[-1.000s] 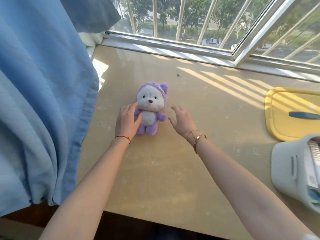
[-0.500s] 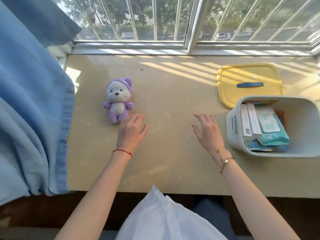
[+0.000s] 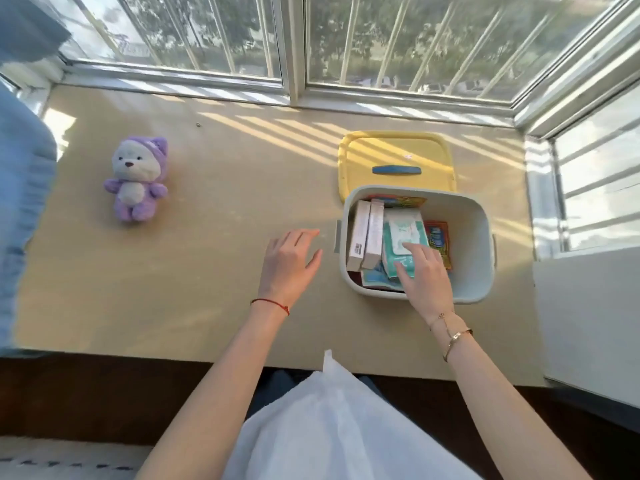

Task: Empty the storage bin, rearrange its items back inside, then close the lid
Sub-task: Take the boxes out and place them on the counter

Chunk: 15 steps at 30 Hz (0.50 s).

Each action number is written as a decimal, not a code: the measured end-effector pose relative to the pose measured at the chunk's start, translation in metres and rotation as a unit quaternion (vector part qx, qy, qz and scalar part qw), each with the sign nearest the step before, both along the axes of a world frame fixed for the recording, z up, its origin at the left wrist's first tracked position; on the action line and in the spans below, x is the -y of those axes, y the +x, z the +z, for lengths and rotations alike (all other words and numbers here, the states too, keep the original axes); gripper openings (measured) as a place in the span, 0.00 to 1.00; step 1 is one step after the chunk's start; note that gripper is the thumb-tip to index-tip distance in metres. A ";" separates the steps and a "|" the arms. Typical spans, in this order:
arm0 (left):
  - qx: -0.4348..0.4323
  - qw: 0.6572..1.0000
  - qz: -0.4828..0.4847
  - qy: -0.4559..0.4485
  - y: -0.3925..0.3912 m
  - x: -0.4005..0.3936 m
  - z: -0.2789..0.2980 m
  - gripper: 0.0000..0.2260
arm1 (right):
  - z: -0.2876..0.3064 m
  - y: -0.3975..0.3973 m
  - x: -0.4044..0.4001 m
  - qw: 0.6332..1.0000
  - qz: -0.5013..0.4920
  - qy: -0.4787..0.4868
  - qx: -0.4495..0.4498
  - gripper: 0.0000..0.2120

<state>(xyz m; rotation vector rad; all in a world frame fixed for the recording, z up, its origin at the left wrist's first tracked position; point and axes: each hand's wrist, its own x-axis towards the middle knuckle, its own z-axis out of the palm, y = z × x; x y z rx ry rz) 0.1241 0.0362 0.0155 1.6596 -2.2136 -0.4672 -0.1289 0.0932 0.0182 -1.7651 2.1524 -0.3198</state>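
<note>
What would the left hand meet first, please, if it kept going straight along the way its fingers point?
Probably the near left wall of the grey storage bin, close ahead of the left hand, whose fingers point up and slightly right. Depth is unclear, so it might pass just left of it.

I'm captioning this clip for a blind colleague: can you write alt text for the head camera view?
A person's right hand reaches into an open grey storage bin, fingers on a teal wipes pack; the left hand hovers beside it. The yellow lid lies behind, a purple plush bear far left.

Bright window (image 3: 398, 39) sunlight stripes the tabletop (image 3: 214, 271); edges bend
</note>
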 end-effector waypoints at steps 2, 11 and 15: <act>0.002 1.000 0.002 -0.001 -0.027 -0.007 0.000 0.15 | -0.005 -0.021 -0.001 1.000 0.009 0.011 0.002 0.18; 0.018 0.998 0.031 0.046 -0.093 -0.017 -0.028 0.17 | -0.027 -0.043 0.032 0.998 0.019 0.025 0.058 0.19; 0.043 0.996 0.040 0.061 -0.104 -0.014 -0.047 0.19 | -0.044 -0.036 0.053 0.996 0.017 0.047 0.078 0.21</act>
